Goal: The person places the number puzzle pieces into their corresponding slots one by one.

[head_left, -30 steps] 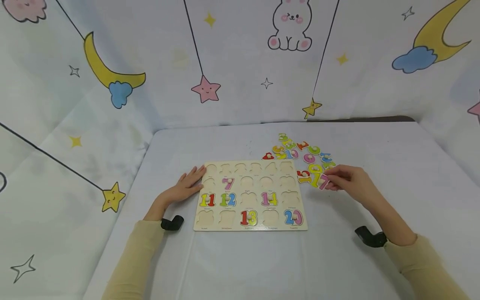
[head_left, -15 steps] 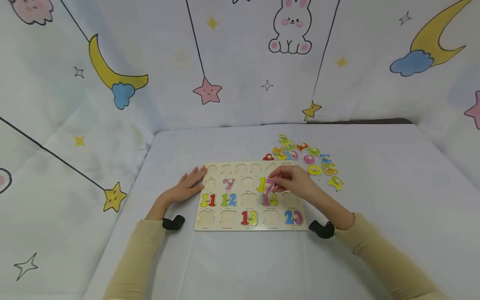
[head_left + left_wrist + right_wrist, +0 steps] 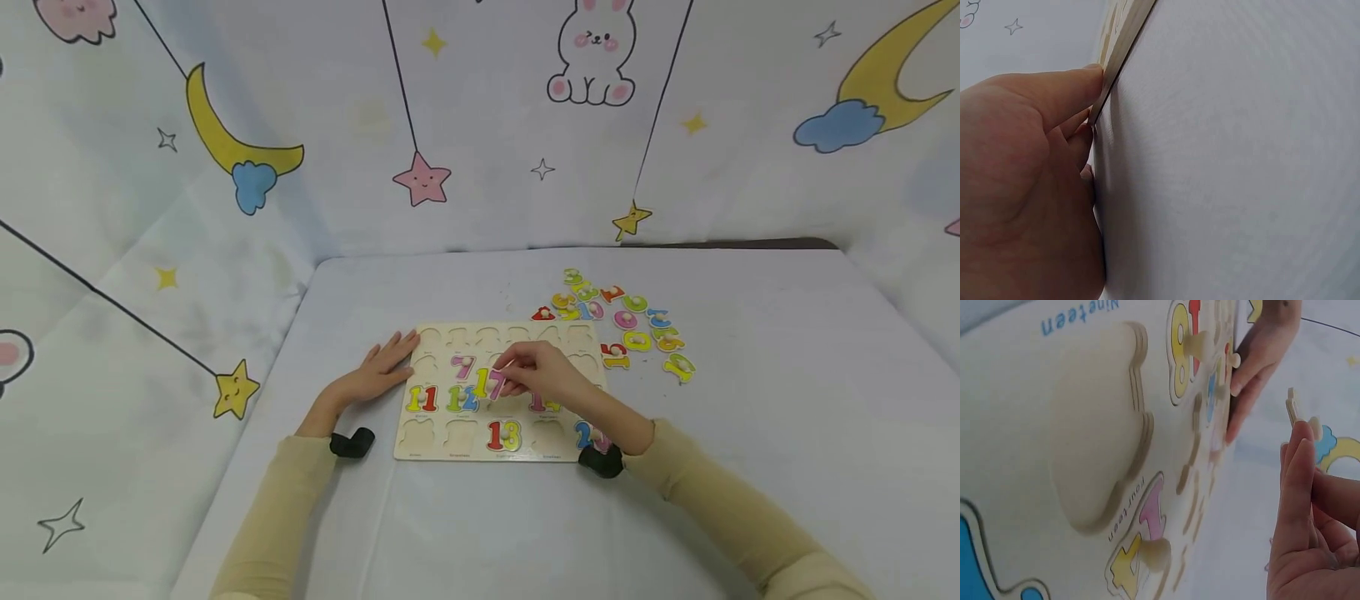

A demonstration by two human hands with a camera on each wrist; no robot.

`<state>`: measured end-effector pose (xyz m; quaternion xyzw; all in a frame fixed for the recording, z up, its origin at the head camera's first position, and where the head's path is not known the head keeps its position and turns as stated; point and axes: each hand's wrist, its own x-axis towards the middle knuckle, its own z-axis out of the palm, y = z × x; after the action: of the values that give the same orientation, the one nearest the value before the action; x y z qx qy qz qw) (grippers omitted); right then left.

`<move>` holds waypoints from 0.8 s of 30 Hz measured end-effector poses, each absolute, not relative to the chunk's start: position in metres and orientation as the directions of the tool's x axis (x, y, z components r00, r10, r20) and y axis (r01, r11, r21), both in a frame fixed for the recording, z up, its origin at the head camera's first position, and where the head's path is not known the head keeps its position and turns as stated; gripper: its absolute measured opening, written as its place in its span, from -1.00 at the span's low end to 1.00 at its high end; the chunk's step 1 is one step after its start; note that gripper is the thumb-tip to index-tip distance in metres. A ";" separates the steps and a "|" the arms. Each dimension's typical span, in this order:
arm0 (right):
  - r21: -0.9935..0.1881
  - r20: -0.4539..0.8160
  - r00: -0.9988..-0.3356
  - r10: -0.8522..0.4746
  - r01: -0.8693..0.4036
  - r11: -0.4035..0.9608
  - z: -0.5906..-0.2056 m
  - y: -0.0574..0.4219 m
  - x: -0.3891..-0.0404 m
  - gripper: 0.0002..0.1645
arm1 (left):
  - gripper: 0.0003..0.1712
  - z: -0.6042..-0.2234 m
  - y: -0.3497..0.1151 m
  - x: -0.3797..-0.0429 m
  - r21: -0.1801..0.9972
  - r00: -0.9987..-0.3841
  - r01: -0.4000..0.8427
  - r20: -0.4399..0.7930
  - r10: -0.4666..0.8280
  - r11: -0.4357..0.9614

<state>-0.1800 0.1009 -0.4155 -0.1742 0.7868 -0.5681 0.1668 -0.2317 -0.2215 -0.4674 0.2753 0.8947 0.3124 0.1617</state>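
Observation:
A pale wooden number puzzle board [image 3: 445,412] lies flat on the table. My left hand [image 3: 375,375] rests at its left side with fingers extended; in the left wrist view the thumb touches the board's edge [image 3: 1124,47]. Between thumb and fingers, my right hand [image 3: 543,373] pinches a yellow and pink 17 piece [image 3: 483,383] over the middle of the board. That piece shows edge-on in the right wrist view, raised above the board. Seated in recesses are the 7 [image 3: 462,367], 11 [image 3: 422,398], 12 [image 3: 461,398], 18 [image 3: 504,436], 14 [image 3: 1141,544] and 20 [image 3: 585,433], the last partly covered.
Several loose number pieces [image 3: 626,320] lie in a cluster behind and right of the board, among them a red and yellow 15 [image 3: 616,357]. A white cloth covers the table [image 3: 495,533]. A printed backdrop [image 3: 495,108] stands behind it.
My right hand has carried the 17 piece from the loose cluster leftward, across the board's right side to its middle. My left hand has stayed at the board's left edge.

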 end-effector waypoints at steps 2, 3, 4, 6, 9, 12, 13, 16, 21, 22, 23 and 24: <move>-0.950 -0.069 -0.876 -0.477 -0.089 0.301 -0.418 0.095 -0.179 -0.88 | -0.28 -0.467 -0.221 -0.232 0.645 -0.796 0.391 -0.122 0.593 0.657; -0.948 -0.075 -0.873 -0.482 -0.088 0.307 -0.419 0.093 -0.179 -0.88 | -0.28 -0.467 -0.221 -0.232 0.645 -0.796 0.390 -0.123 0.593 0.658; -0.946 -0.079 -0.870 -0.487 -0.088 0.311 -0.421 0.090 -0.179 -0.89 | -0.28 -0.466 -0.221 -0.232 0.645 -0.797 0.388 -0.125 0.592 0.659; -0.940 -0.090 -0.863 -0.497 -0.091 0.328 -0.425 0.085 -0.179 -0.89 | -0.28 -0.467 -0.221 -0.233 0.641 -0.797 0.388 -0.126 0.590 0.662; -0.931 -0.114 -0.853 -0.510 -0.088 0.355 -0.430 0.078 -0.177 -0.90 | -0.28 -0.467 -0.221 -0.233 0.638 -0.797 0.392 -0.125 0.591 0.663; -0.916 -0.139 -0.843 -0.520 -0.090 0.390 -0.435 0.072 -0.174 -0.92 | -0.28 -0.468 -0.221 -0.232 0.641 -0.795 0.395 -0.119 0.594 0.658; -0.910 -0.144 -0.840 -0.523 -0.096 0.404 -0.436 0.071 -0.173 -0.92 | -0.28 -0.468 -0.221 -0.232 0.644 -0.794 0.397 -0.116 0.596 0.654; -0.895 -0.156 -0.827 -0.540 -0.113 0.431 -0.439 0.067 -0.170 -0.92 | -0.28 -0.467 -0.221 -0.231 0.648 -0.794 0.397 -0.112 0.597 0.650; -0.880 -0.166 -0.811 -0.561 -0.135 0.455 -0.441 0.062 -0.165 -0.91 | -0.28 -0.466 -0.221 -0.231 0.650 -0.795 0.397 -0.109 0.596 0.648; -0.876 -0.166 -0.810 -0.563 -0.141 0.461 -0.441 0.062 -0.164 -0.91 | -0.28 -0.466 -0.220 -0.231 0.652 -0.795 0.396 -0.109 0.596 0.647; -0.872 -0.160 -0.808 -0.567 -0.153 0.465 -0.442 0.061 -0.163 -0.91 | -0.28 -0.465 -0.220 -0.231 0.653 -0.795 0.396 -0.108 0.597 0.646; -0.869 -0.155 -0.805 -0.572 -0.165 0.467 -0.442 0.060 -0.163 -0.91 | -0.28 -0.465 -0.220 -0.231 0.653 -0.795 0.394 -0.110 0.596 0.647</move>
<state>-0.1630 0.0604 -0.4420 -0.2226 0.8280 -0.4657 0.2188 -0.2306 -0.2200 -0.4647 0.2771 0.8932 0.3161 0.1598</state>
